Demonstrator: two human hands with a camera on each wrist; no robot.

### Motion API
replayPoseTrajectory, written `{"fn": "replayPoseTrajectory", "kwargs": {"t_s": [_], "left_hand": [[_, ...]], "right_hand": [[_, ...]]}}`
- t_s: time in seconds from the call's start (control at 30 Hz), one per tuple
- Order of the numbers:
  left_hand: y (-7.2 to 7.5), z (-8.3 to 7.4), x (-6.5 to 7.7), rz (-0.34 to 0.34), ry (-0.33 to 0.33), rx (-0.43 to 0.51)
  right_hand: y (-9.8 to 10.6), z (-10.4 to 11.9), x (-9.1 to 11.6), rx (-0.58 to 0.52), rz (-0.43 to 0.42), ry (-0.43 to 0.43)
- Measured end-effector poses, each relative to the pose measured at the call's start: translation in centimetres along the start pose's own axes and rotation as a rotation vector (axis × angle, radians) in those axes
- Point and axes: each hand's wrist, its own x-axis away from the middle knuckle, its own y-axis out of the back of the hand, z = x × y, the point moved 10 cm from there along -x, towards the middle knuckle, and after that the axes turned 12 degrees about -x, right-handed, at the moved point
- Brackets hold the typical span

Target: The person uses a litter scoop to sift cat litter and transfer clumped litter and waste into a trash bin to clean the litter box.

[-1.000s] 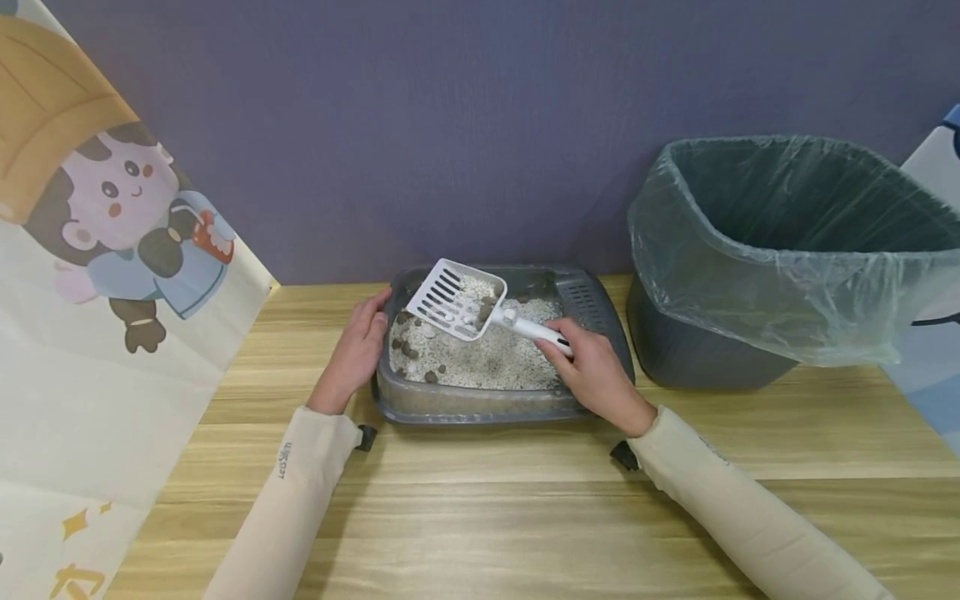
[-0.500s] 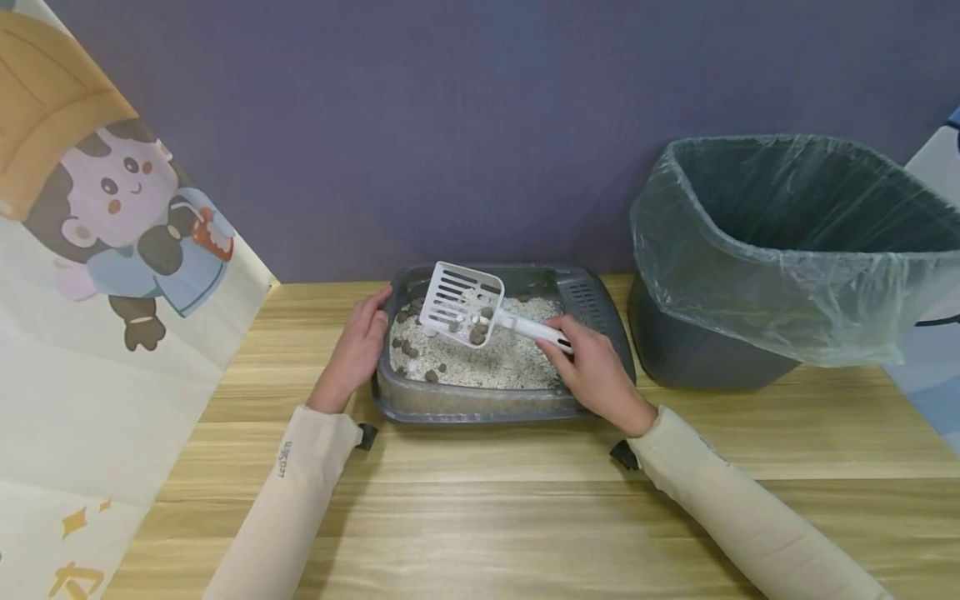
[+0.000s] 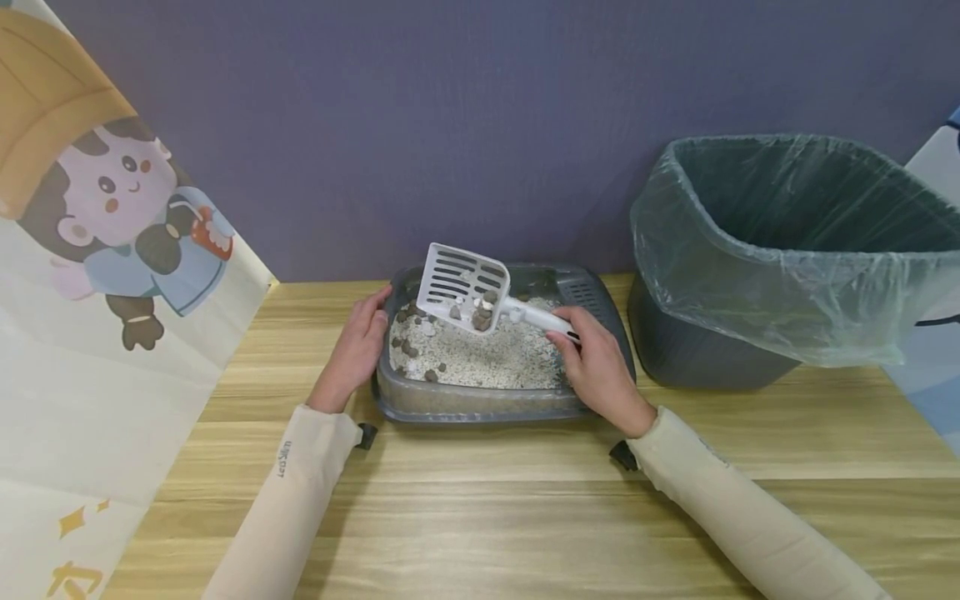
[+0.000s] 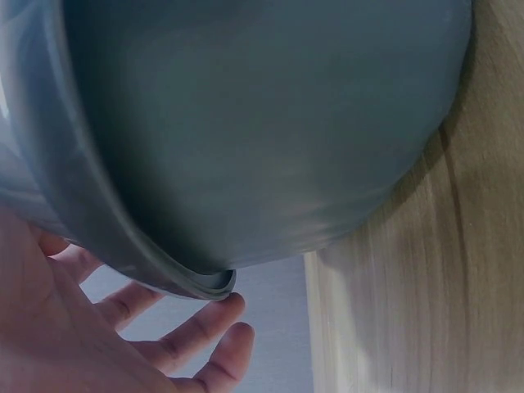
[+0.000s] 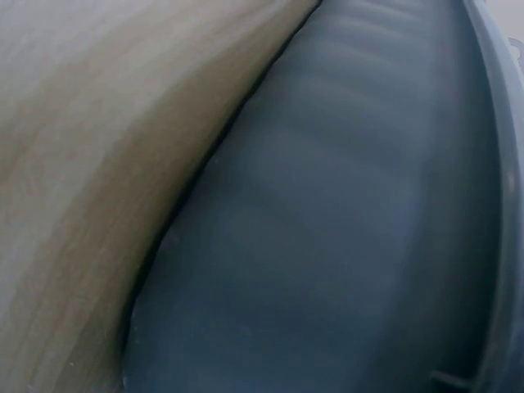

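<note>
A grey litter box (image 3: 480, 406) holds pale litter (image 3: 487, 362) with brown clumps (image 3: 408, 346) mostly along its left side. My right hand (image 3: 600, 367) grips the handle of a white slotted litter scoop (image 3: 453, 279) above the box. The scoop is tilted, its far end raised, and several brown clumps (image 3: 482, 318) lie at its handle end. At the box's left side rests my left hand (image 3: 360, 350); in the left wrist view its fingers (image 4: 192, 337) are fairly straight against the underside of the rim (image 4: 115, 221). The right wrist view shows only the box's outer wall (image 5: 311, 213) and the table.
Right of the box stands a grey trash bin (image 3: 697, 354) lined with a translucent bag (image 3: 772, 308). Behind the wooden table (image 3: 495, 517) rises a purple-grey wall (image 3: 420, 133). A cartoon-printed sheet (image 3: 172, 392) runs along the left.
The scoop has tilted and risen slightly at its far end; litter has fallen through, and the clumps have gathered near the handle. My left hand stays at the box's rim.
</note>
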Motion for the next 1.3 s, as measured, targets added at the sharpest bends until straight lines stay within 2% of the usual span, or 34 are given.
{"fn": "replayPoseTrajectory", "kwargs": {"t_s": [0.3,0.7,1.0,1.3], "left_hand": [[0.13,-0.15,0.04,0.0,-0.005,-0.007],[0.07,-0.11,-0.07,-0.004,-0.01,0.004],[-0.01,-0.02,-0.08,-0.003,-0.009,0.011],[0.07,-0.04,-0.07,-0.009,-0.01,0.008]], "right_hand": [[0.08,0.18,0.02,0.003,-0.009,0.024],[-0.26,-0.43,0.09,-0.007,0.035,-0.058],[-0.17,-0.19,0.05,-0.004,0.039,-0.015],[-0.26,-0.18,0.06,-0.023,0.046,-0.019]]}}
